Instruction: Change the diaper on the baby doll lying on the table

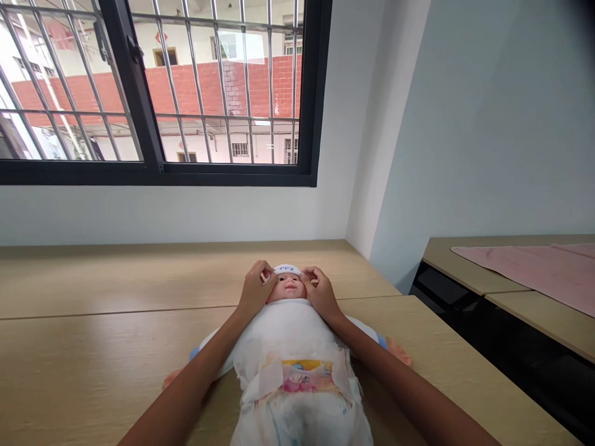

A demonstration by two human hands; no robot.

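A baby doll (pixel 288 322) lies on its back on the wooden table, its head away from me. It has on a white top and a diaper (pixel 304 378) with a colourful printed front panel. Over its forehead sits a white hat (pixel 287 269) with blue lettering. My left hand (pixel 256 288) pinches the hat's edge at the left side of the head. On the opposite side, my right hand (pixel 320 292) pinches the other edge between thumb and fingers. The doll's arms stretch out sideways beneath my forearms, with blue cuffs at the wrists.
The table (pixel 93 371) is made of joined wooden tops and meets the wall below a barred window (pixel 223 93). To the right, past a dark gap, stands another table with a pink cloth (pixel 534 266) on it.
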